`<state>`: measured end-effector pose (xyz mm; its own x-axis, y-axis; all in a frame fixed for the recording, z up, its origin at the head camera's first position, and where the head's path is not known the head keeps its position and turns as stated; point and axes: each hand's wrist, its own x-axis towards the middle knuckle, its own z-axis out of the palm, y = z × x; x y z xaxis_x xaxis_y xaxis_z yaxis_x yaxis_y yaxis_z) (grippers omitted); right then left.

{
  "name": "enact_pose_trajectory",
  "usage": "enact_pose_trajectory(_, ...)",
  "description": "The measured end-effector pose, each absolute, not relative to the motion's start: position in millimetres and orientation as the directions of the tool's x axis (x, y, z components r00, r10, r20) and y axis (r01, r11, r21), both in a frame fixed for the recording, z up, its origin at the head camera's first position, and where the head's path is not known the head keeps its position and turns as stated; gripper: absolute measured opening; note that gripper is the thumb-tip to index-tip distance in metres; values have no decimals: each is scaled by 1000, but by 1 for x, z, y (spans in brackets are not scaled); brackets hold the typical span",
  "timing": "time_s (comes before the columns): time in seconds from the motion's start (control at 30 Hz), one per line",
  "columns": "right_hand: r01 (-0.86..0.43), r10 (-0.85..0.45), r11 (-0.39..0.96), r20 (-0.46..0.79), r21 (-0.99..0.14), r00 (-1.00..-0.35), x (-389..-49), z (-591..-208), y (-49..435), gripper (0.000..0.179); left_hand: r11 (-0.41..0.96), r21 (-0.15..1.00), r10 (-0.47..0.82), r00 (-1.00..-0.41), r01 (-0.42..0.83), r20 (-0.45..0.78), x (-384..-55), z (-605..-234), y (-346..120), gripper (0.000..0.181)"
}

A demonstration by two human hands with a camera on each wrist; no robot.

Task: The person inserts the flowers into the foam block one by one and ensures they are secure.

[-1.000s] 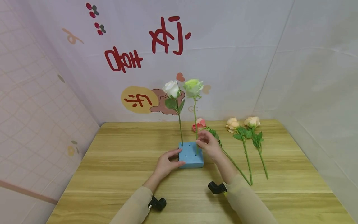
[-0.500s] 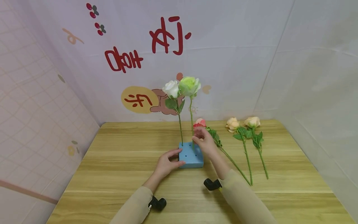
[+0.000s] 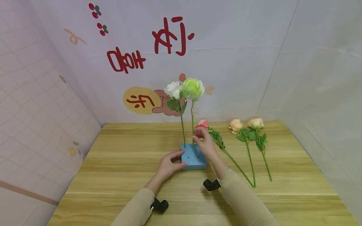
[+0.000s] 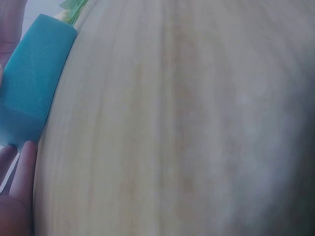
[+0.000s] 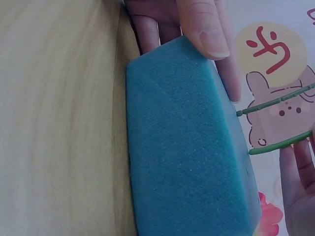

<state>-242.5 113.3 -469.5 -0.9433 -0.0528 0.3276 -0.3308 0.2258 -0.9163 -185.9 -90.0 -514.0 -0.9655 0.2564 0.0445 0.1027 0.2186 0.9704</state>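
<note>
A blue foam block (image 3: 193,161) with small holes in its top lies on the table. My left hand (image 3: 168,164) grips its left side, thumb at the front and fingers behind; the right wrist view shows that thumb (image 5: 214,44) over a corner. A white rose (image 3: 173,90) stands upright in the block's back left hole. Beside it rises a pale green rose (image 3: 193,89), its lower stem pinched by my right hand (image 3: 205,141). The green stem's foot meets the block near the back right hole. Only part of the block (image 4: 37,64) shows in the left wrist view.
Right of the block lie a pink rose (image 3: 202,123), partly behind my right hand, and two peach roses (image 3: 235,125) with long leafy stems. A printed cloth wall (image 3: 232,78) stands behind the wooden table (image 3: 130,141), with further walls at both sides.
My right hand has moved the green rose left and back, from over the front right hole to the back right one, and its stem has straightened up. My left hand stays on the block.
</note>
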Motion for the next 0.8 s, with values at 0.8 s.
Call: enact_pose_trajectory(0.8,-348,-82,349,341,-870,-936,-241,-479,114,14,189,977,267,-963,96,43,-186,-516,-90,57)
